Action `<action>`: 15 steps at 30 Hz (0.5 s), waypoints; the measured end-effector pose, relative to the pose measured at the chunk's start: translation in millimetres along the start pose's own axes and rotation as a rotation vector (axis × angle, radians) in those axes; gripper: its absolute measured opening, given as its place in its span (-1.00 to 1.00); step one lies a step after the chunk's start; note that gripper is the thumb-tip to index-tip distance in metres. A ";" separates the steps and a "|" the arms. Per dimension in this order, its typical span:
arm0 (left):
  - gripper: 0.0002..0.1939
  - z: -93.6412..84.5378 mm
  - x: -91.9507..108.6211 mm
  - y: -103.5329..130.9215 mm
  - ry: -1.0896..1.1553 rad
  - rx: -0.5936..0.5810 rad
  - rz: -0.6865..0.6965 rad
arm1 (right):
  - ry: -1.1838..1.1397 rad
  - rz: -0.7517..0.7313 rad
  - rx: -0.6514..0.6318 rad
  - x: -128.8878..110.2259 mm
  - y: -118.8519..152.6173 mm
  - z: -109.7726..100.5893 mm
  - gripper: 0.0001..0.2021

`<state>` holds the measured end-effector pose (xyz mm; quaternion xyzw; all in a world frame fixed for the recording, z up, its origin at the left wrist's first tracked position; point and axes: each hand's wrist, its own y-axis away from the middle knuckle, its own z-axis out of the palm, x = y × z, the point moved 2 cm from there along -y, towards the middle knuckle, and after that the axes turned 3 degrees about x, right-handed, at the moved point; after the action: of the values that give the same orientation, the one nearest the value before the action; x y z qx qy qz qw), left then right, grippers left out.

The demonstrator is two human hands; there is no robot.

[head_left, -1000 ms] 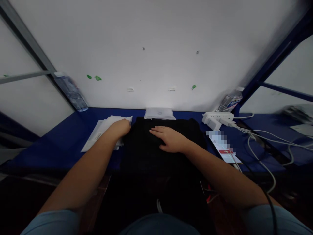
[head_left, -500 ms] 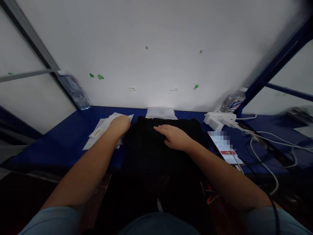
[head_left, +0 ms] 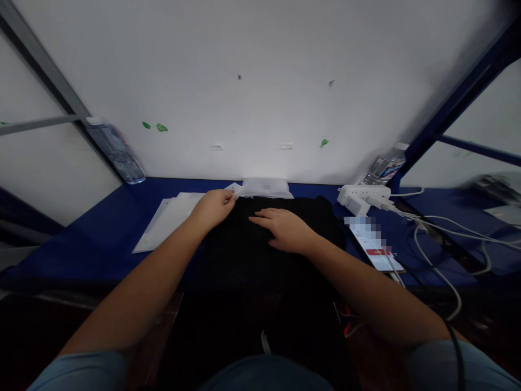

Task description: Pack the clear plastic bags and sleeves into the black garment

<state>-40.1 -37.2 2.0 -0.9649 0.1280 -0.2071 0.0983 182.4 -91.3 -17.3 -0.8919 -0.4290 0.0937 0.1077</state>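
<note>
A dark, black piece of cloth (head_left: 260,255) lies over the front middle of the blue desk. My right hand (head_left: 285,231) rests on it palm down, fingers stretched out and holding nothing. Over the cloth's far left corner, my left hand (head_left: 215,209) is closed in a pinch. A white paper (head_left: 235,188) sticks out from its fingertips, mostly hidden by the hand. Several white sheets (head_left: 165,222) lie flat on the desk under and left of that hand. Just beyond the fingers, a whitish, translucent packet (head_left: 266,187) stands at the wall.
A clear bottle (head_left: 118,152) stands at the back left, and a labelled bottle (head_left: 386,165) at the back right. Near the latter is a white power strip (head_left: 362,193) with plugs and cables (head_left: 435,222). A lit phone (head_left: 376,250) lies right of the cloth.
My left hand has moved right and slightly away from me, from the sheets to the cloth's far corner, carrying the white paper. My right hand stays on the cloth, its fingers a little more spread.
</note>
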 end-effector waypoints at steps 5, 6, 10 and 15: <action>-0.49 8.9 -6.7 0.3 -0.129 -0.224 0.275 | 0.008 0.168 0.059 -0.6 -1.3 -5.3 -0.40; -0.40 7.0 -9.6 0.9 -0.150 -0.258 0.292 | 0.013 0.226 0.083 0.3 -0.8 -8.1 -0.42; -0.24 -0.7 -19.5 3.1 -0.193 -0.341 0.261 | 0.073 0.512 0.237 7.4 3.5 -21.4 -0.50; -0.32 1.7 -9.6 6.5 -0.187 -0.317 0.188 | 0.148 0.554 0.244 12.4 5.0 -21.2 -0.57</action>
<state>-49.2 -40.4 -4.7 -0.9671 0.2390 -0.0838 -0.0242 199.3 -87.0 0.8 -0.9598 -0.1461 0.1052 0.2152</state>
